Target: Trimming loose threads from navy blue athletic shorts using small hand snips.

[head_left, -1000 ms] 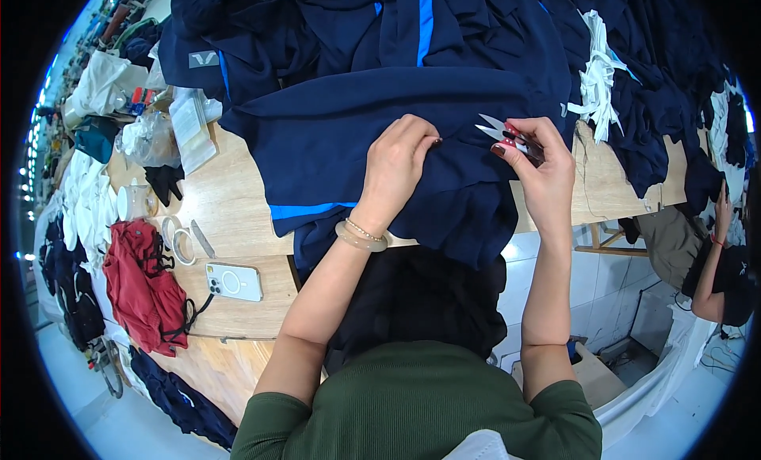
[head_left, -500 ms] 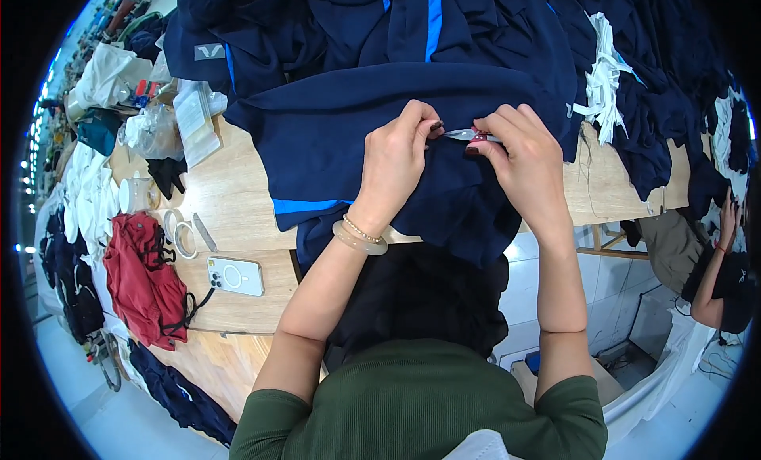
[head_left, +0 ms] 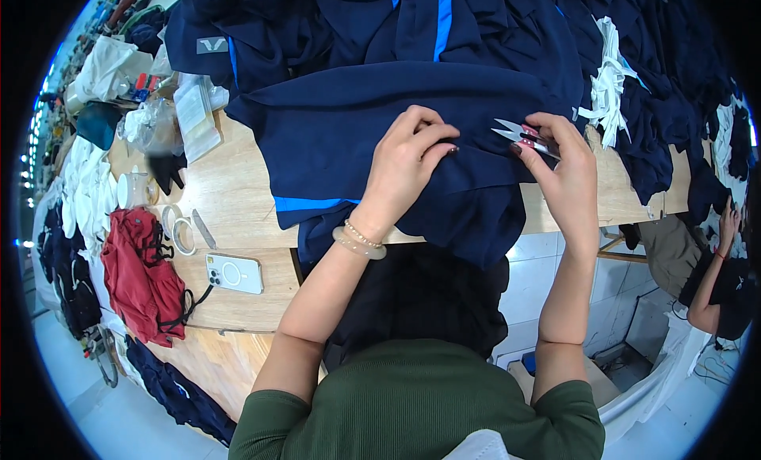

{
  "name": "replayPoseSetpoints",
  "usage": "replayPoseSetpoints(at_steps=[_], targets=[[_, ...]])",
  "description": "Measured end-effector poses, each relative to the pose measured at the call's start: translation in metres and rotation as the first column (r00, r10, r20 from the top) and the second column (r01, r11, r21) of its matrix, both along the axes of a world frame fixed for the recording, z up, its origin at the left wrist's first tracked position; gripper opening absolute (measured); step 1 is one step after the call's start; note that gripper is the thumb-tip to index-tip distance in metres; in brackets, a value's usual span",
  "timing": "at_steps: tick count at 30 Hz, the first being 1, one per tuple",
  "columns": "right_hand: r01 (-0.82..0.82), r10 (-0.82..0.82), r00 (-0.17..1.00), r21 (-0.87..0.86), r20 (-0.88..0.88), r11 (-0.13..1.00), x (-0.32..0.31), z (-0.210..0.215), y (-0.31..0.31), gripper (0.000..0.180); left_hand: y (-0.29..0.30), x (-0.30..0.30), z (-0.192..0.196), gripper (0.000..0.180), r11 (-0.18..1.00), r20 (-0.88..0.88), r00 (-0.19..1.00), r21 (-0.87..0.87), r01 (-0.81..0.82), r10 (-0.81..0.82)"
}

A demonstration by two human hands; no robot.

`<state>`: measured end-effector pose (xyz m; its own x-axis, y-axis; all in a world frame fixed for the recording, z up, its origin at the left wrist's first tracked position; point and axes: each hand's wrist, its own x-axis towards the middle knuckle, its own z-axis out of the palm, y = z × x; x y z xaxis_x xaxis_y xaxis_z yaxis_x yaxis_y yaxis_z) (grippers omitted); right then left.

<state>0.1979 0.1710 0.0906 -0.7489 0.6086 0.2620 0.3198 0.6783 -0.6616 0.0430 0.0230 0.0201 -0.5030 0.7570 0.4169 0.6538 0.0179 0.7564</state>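
Observation:
My right hand holds a pair of thread snips with red on the grip. The two pointed blades are spread and aim left, just above the navy garment. My left hand hovers over the same cloth, left of the snips, its thumb and fingers curled toward each other. Whatever may be between those fingertips is too small to make out. The garment lies folded across the table in front of me, with a bright blue strip at its lower left edge.
More navy garments pile up at the far side, with white strips on the right. On the left lie a phone, tape rolls, a grey blade-shaped tool and a red bag. Another person's arm shows at far right.
My right hand has drawn right with the snips, away from my left hand, and their blades have spread. My left hand has shifted slightly right and its fingers have turned.

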Motion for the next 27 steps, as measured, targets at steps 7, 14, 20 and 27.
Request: replayPoseSetpoints(at_steps=[7, 14, 20, 27], targets=[[-0.107, 0.104, 0.994, 0.167, 0.027, 0.980, -0.009, 0.001, -0.007, 0.016, 0.010, -0.001, 0.001, 0.005, 0.999, 0.125, 0.992, 0.023, -0.039, 0.036], [-0.228, 0.191, 0.972, 0.340, 0.139, 0.912, -0.031, 0.001, -0.011, 0.012, 0.008, 0.000, 0.007, 0.006, 0.998, 0.270, 0.960, -0.007, -0.068, 0.068], [-0.279, 0.225, 0.956, 0.343, 0.191, 0.897, -0.039, 0.001, -0.012, 0.013, 0.008, -0.002, 0.007, 0.006, 0.997, 0.210, 0.975, -0.034, -0.068, 0.074], [-0.292, 0.224, 0.949, 0.353, 0.223, 0.889, -0.041, 0.005, -0.012, 0.014, 0.007, -0.002, 0.005, 0.006, 0.997, 0.172, 0.982, -0.013, -0.073, 0.074]])
